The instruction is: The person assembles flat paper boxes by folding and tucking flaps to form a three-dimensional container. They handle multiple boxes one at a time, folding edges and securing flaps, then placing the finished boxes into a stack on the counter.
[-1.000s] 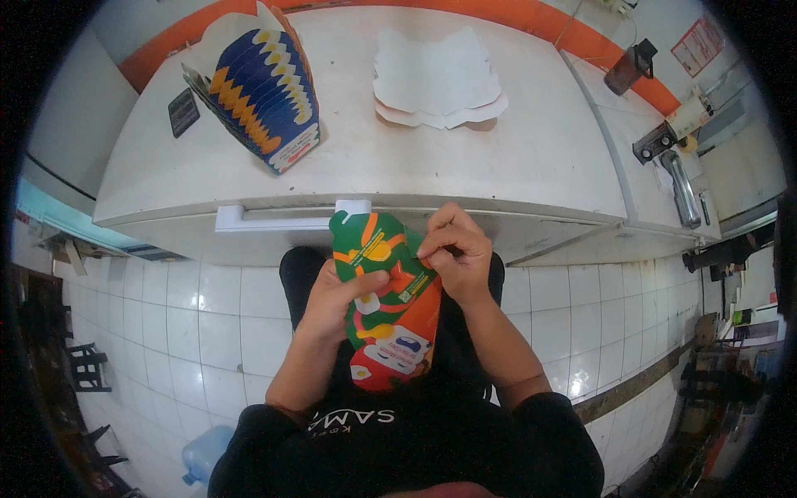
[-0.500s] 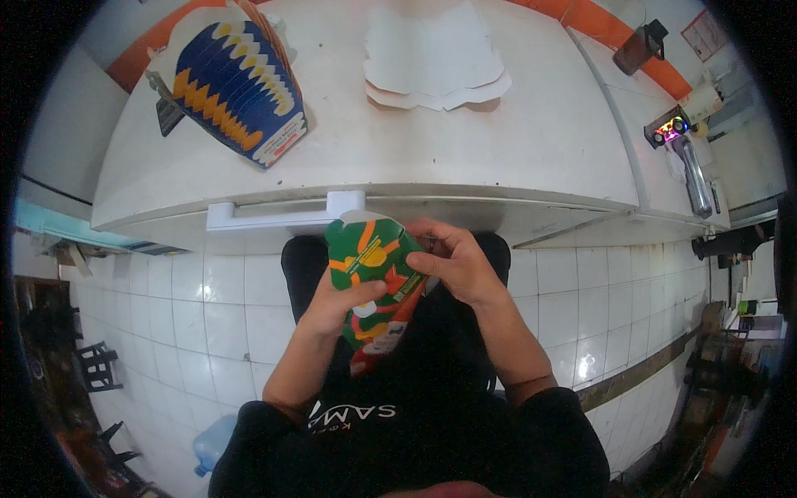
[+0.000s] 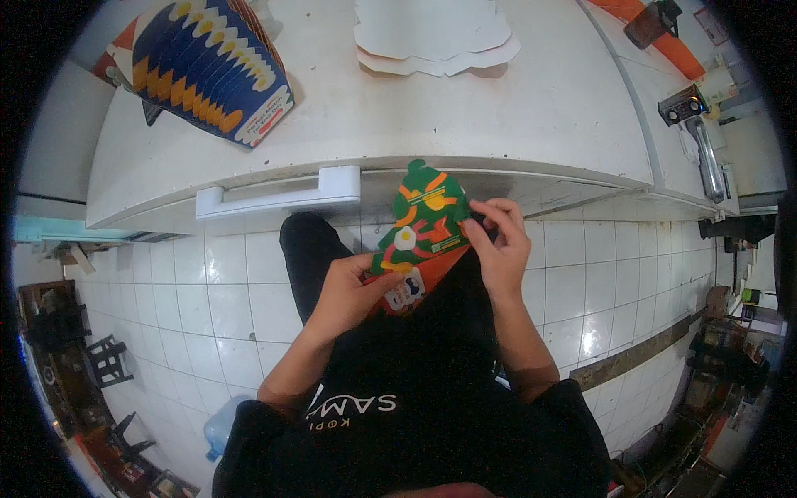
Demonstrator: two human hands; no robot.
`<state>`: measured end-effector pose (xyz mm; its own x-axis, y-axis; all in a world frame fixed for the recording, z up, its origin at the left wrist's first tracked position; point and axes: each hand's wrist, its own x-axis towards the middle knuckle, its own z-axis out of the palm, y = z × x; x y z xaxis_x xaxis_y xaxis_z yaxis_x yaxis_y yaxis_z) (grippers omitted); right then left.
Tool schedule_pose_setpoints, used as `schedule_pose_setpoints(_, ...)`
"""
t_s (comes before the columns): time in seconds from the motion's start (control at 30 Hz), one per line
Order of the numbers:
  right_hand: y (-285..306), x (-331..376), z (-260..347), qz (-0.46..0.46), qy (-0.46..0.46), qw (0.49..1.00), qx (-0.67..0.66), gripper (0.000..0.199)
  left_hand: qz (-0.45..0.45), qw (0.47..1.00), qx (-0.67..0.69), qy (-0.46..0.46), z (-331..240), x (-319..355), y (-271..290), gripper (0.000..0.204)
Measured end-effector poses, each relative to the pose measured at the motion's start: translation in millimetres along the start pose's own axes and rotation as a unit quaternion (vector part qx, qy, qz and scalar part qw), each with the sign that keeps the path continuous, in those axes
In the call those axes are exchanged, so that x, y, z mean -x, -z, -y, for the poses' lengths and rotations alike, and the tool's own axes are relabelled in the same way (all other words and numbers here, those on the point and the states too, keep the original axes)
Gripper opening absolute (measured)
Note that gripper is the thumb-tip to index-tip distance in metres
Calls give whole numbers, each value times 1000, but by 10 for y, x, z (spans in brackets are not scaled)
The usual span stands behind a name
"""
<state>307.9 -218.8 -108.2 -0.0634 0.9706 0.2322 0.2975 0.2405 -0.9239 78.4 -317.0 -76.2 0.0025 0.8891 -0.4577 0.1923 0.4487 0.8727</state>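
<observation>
Over my lap I hold a green and red printed paperboard food carton (image 3: 425, 224), tilted, with its scalloped green end pointing up toward the counter edge. My left hand (image 3: 353, 290) pinches its lower left corner, thumb on the printed face. At the right edge, my right hand (image 3: 502, 245) grips the carton between thumb and fingers; part of that grip is hidden behind it. Up on the counter to the left lies a fanned stack of blue, white and orange cartons (image 3: 207, 75). White die-cut paperboard blanks (image 3: 432, 37) lie at the far middle.
The white counter (image 3: 374, 116) spans the space ahead, with a white handle (image 3: 282, 197) on its front. A small black device (image 3: 682, 106), a long shiny tool (image 3: 707, 162) and a dark bottle (image 3: 652, 25) stand at right. A blue water jug (image 3: 228, 423) rests on the tiled floor.
The carton has moved right and turned clockwise. My left hand has slid to its lower left corner, and my right hand has shifted right with its edge. The counter appears higher in view.
</observation>
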Motion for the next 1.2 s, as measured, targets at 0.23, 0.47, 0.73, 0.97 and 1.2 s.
schedule_pose_setpoints(0.23,-58,176,71,204,145,965,81,35,-51,956,-100,-270,39,-153,-242,24)
schedule_pose_setpoints(0.47,-238,330,-15,82,-9,996,-44,17,-299,895,-135,-301,96,-124,-461,54)
schedule_pose_setpoints(0.73,-74,137,-29,94,-46,949,-297,18,-182,974,-3,-138,358,-156,-513,55)
schedule_pose_setpoints(0.97,-200,293,-114,138,-26,960,-241,25,-34,928,367,-48,273,-101,-411,37)
schedule_pose_setpoints(1.2,-265,340,-121,120,-52,968,-212,24,-58,894,441,-49,87,-199,-363,28)
